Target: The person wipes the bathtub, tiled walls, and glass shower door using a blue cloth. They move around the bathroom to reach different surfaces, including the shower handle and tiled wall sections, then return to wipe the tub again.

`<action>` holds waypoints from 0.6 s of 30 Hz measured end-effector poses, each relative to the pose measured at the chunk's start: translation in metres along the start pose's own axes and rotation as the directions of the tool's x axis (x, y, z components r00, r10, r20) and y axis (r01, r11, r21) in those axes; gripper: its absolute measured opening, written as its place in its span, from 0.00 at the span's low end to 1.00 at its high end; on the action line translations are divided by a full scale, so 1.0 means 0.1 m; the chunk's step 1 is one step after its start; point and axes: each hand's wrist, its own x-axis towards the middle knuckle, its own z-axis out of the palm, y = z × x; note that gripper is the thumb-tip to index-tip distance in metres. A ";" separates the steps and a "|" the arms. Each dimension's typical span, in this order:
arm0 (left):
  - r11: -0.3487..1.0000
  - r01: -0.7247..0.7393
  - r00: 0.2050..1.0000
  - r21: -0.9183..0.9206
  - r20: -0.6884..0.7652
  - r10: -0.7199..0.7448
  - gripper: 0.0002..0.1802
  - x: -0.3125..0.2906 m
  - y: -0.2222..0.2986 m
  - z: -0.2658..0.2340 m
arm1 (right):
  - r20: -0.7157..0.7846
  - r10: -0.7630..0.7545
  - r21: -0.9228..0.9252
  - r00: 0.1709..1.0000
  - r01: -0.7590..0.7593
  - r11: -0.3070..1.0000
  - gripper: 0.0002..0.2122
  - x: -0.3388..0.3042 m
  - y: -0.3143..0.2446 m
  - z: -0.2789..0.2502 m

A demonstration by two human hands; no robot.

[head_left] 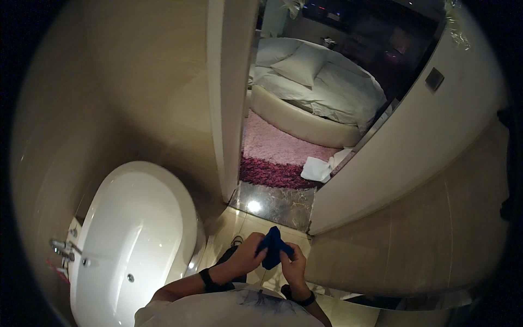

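Between my two hands, in front of my body, is a small blue cloth (pixel 273 249), bunched and partly folded. My left hand (pixel 249 256) grips its left side, fingers curled into the fabric. On the cloth's right side my right hand (pixel 294 266) pinches the edge between thumb and fingers. The cloth hangs above the tiled floor, touching nothing but my hands. Both of my wrists carry dark bands.
A white bathtub (pixel 188 229) stands at the left, with a chrome tap (pixel 62 248) on its far-left side. Ahead, a doorway with a dark marble threshold (pixel 278 204) opens onto a pink rug (pixel 278 143), white cloths (pixel 316 169) and a round bed (pixel 305 121). Walls flank the doorway.
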 end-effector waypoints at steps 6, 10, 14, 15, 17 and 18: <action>0.985 -0.170 0.952 0.016 0.259 0.160 0.27 1.21 -0.13 -0.11 | -0.202 -0.072 -0.028 0.977 0.068 0.997 0.13 0.94 -0.32 0.06; 0.948 -0.306 0.916 0.093 0.300 0.266 0.34 1.66 -0.12 0.11 | -0.318 0.046 0.024 0.947 -0.041 0.999 0.14 1.16 -0.36 -0.09; 0.904 -0.423 0.858 0.067 0.351 0.375 0.28 1.80 -0.07 0.48 | -0.418 0.035 0.033 0.908 -0.023 0.999 0.17 0.98 -0.25 -0.28; 0.905 -0.424 0.842 0.020 0.375 0.387 0.26 1.81 -0.06 0.55 | -0.442 0.043 0.047 0.896 -0.025 0.999 0.17 0.90 -0.22 -0.30; 0.944 -0.318 0.836 -0.085 0.444 0.322 0.24 1.77 -0.02 0.66 | -0.479 0.073 0.082 0.875 -0.038 0.996 0.17 0.67 -0.16 -0.37; 0.969 -0.204 0.834 -0.136 0.495 0.245 0.24 1.72 0.01 0.71 | -0.492 0.067 0.071 0.868 -0.037 0.997 0.17 0.53 -0.13 -0.40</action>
